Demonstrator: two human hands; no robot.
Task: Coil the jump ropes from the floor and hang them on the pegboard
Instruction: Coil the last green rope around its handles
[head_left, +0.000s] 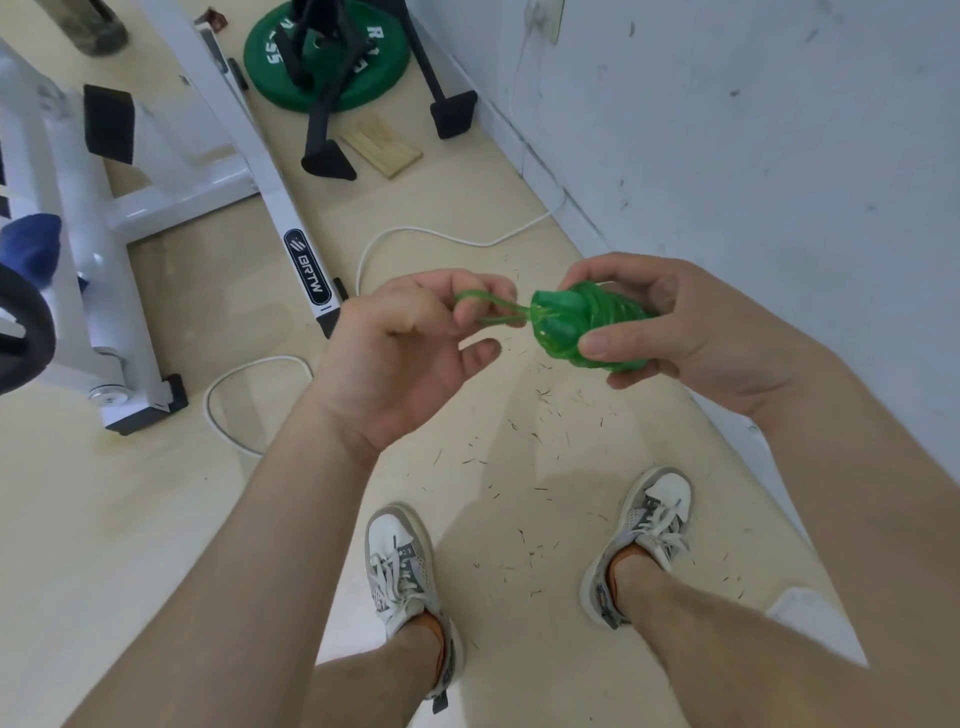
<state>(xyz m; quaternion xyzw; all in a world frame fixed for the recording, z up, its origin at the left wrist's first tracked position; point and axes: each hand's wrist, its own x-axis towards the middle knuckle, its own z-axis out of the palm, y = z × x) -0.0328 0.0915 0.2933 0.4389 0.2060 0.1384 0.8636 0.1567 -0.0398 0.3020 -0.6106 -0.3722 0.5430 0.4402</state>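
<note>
— Above the floor, between the two hands: is that the green jump rope?
— Yes, wound into a tight bundle. It looks light, springy and slick, so it's likely to unwind. Best held across the wraps.
— The right hand?
— Thumb and fingers curl round the bundle, clamped on it.
— The left hand?
— It pinches the free loop sticking out of the bundle, its lower fingers loosely apart. No pegboard shows; a white cable lies below.
</note>
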